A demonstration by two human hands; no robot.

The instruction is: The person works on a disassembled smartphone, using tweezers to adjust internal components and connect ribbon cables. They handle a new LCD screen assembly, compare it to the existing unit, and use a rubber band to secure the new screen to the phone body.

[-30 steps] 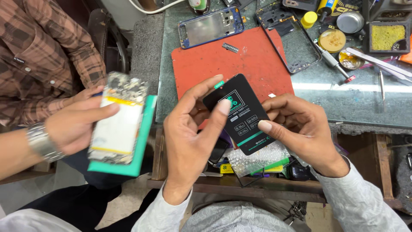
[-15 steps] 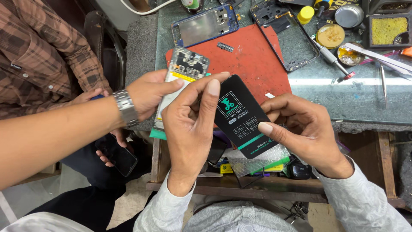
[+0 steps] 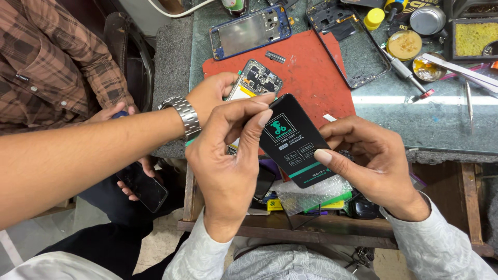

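Glass-topped bench [image 3: 441,124] up front, with a red mat [image 3: 311,67] on it and phone bits all around. Up at the back, a blue phone frame [image 3: 249,31] and a dark phone frame [image 3: 353,41].

Down low, over the bench edge, a flat black panel [image 3: 295,140] held up between both hands. Left hand [image 3: 228,150] closed on its top corner, thumb and finger pinching. Right hand [image 3: 373,155] closed on its right side, thumb flat on the front. Hands a little apart, joined only by the panel.

Now the big change. A second ago, another person's hand [image 3: 212,96], the one with the metal watch [image 3: 181,116], far off to the left with an open phone [image 3: 254,83]. Half a second ago, already coming over. Now right across, setting that open phone on the red mat, just behind the left hand. So both pieces close together now. Black panel still in the same two-handed grip, only tipped a bit more.

Under the panel, some bubble wrap [image 3: 311,194].
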